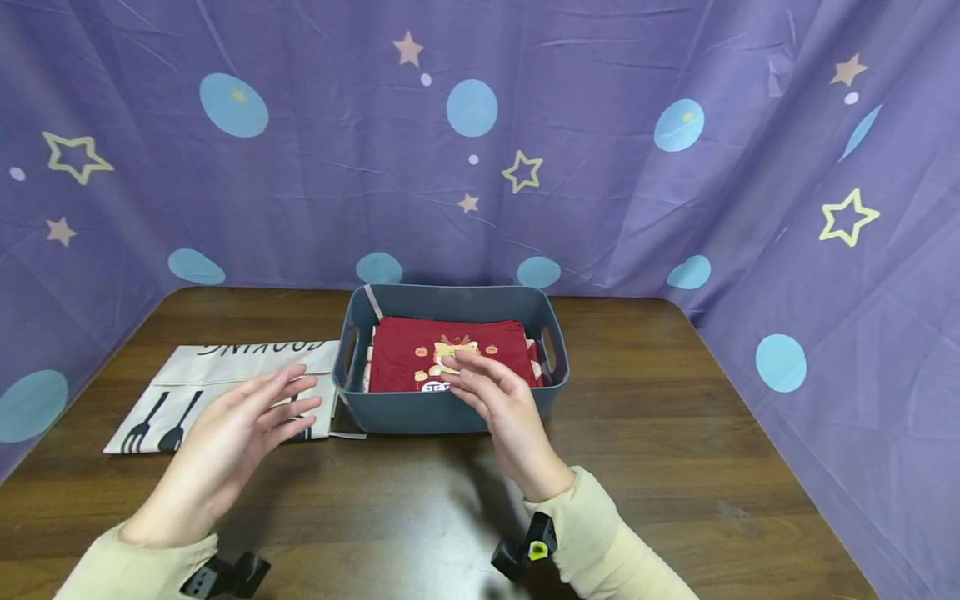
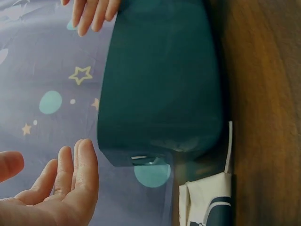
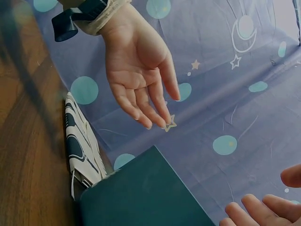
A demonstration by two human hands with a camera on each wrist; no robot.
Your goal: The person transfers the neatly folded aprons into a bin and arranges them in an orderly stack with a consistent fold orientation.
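A dark teal plastic basket (image 1: 420, 414) stands on the table, with a folded red cloth (image 1: 397, 350) inside that bears a cartoon animal print. To its left lies a folded white cloth (image 1: 168, 375) printed with dark cutlery and lettering. My left hand (image 1: 236, 437) hovers over that white cloth's near right side, fingers loosely spread and holding nothing. In the head view my right hand (image 1: 506, 412) overlaps the basket's front rim and part of the red cloth, its fingers relaxed and nothing in them. The left wrist view shows the basket's front wall (image 2: 160, 80) between both hands.
A brown wooden table (image 1: 645, 467) carries everything. Behind and beside it hangs a purple curtain (image 1: 600, 208) with stars and blue dots. A white strap (image 1: 372, 302) hangs over the basket's back left rim. Each wrist wears a black camera (image 1: 525, 546).
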